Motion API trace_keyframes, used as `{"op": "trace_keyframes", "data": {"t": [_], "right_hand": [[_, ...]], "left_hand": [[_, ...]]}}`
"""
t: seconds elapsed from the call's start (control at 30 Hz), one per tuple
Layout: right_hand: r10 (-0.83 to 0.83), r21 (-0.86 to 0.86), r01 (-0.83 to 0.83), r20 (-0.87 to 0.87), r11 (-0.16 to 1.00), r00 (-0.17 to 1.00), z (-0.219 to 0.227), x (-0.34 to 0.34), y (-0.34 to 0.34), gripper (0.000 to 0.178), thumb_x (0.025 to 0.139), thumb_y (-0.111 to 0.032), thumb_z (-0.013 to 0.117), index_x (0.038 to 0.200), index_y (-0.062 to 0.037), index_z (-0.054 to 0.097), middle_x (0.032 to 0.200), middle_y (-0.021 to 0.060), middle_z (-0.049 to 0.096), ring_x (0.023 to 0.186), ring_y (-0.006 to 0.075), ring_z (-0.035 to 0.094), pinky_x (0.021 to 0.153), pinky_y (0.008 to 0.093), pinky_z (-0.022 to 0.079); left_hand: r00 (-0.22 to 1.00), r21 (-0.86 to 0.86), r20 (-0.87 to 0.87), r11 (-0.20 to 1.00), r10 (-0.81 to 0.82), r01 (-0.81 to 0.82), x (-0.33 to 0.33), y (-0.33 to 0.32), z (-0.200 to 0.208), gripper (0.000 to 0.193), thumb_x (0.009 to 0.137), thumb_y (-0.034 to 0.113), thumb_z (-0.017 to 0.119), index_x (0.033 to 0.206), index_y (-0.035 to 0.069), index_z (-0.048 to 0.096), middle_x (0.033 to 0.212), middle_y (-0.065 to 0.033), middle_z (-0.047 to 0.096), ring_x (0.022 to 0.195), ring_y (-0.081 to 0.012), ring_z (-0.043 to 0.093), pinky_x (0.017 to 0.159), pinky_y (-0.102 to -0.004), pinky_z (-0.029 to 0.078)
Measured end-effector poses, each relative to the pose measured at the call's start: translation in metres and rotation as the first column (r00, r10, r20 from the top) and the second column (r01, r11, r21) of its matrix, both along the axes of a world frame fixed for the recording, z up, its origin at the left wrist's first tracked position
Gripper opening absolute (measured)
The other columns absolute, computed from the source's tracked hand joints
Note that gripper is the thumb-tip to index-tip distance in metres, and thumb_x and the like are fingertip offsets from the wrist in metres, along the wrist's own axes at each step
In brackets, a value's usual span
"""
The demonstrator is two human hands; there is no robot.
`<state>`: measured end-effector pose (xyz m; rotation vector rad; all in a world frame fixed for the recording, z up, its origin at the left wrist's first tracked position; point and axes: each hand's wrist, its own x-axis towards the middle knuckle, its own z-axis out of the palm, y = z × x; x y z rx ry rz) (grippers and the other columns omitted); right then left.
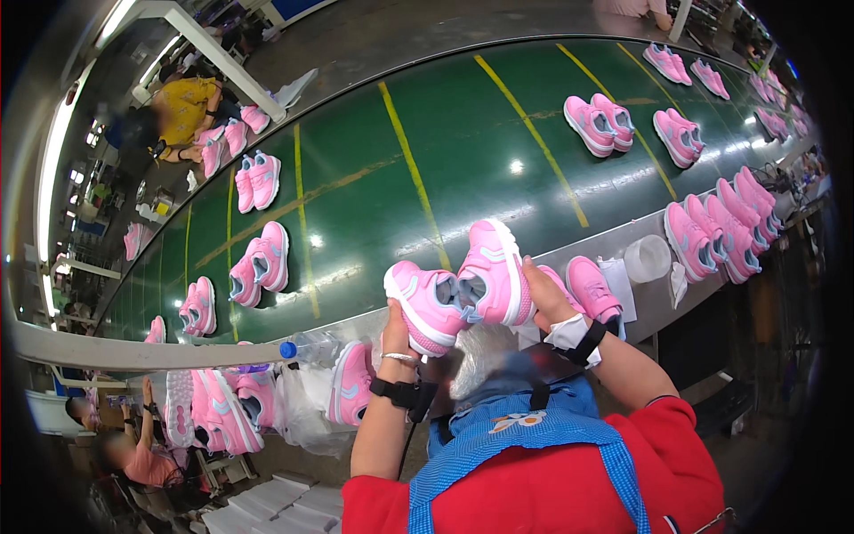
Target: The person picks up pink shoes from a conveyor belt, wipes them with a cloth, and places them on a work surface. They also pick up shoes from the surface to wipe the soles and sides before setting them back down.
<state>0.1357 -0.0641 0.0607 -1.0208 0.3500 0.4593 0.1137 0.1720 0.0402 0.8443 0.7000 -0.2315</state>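
A pair of pink sneakers with white soles and pale blue trim is held up in front of me, heels together. My left hand (397, 333) grips the left sneaker (418, 301) from its outer side, fingers mostly hidden behind it. Round the right sneaker (498, 263), my right hand (546, 294) is closed along the white sole. Just beyond my right hand, another pink sneaker (594, 287) rests on the metal ledge by a white sheet of paper (620, 283). Below the held pair lies some crumpled clear plastic (480, 356).
Beyond the ledge runs a green conveyor belt (356, 214) with yellow lines, carrying several pink pairs. More sneakers (712, 227) crowd the ledge at right, near a clear plastic tub (648, 259). A blue-capped bottle (307, 347) lies at left beside a metal rail (133, 350). Co-workers sit at left.
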Motion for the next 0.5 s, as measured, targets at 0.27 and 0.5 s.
{"op": "trace_keyframes", "data": {"t": [0.27, 0.5], "right_hand": [[-0.005, 0.134, 0.011, -0.042, 0.991, 0.999, -0.014, 0.026, -0.008, 0.05, 0.095, -0.039, 0.028, 0.125, -0.0006, 0.038, 0.121, 0.0131, 0.049, 0.109, 0.0218, 0.05, 0.093, 0.0362, 0.04], [-0.046, 0.386, 0.102, -0.152, 0.917, 0.987, -0.004, 0.014, -0.012, 0.048, 0.093, -0.039, 0.034, 0.127, -0.0052, 0.036, 0.122, 0.0106, 0.049, 0.11, 0.0214, 0.05, 0.095, 0.0371, 0.04]], "left_hand": [[1.0, -0.164, -0.006, 0.986, 0.023, -0.024, 0.015, -0.016, -0.005, 0.052, 0.093, 0.042, 0.028, 0.13, 0.004, 0.032, 0.128, -0.016, 0.042, 0.115, -0.03, 0.045, 0.093, -0.0442, 0.041], [0.926, -0.087, -0.376, 0.994, 0.022, -0.059, -0.057, -0.02, -0.06, 0.03, 0.09, 0.024, 0.041, 0.108, 0.002, 0.049, 0.104, -0.0119, 0.055, 0.099, -0.0265, 0.053, 0.087, -0.0428, 0.043]]}}
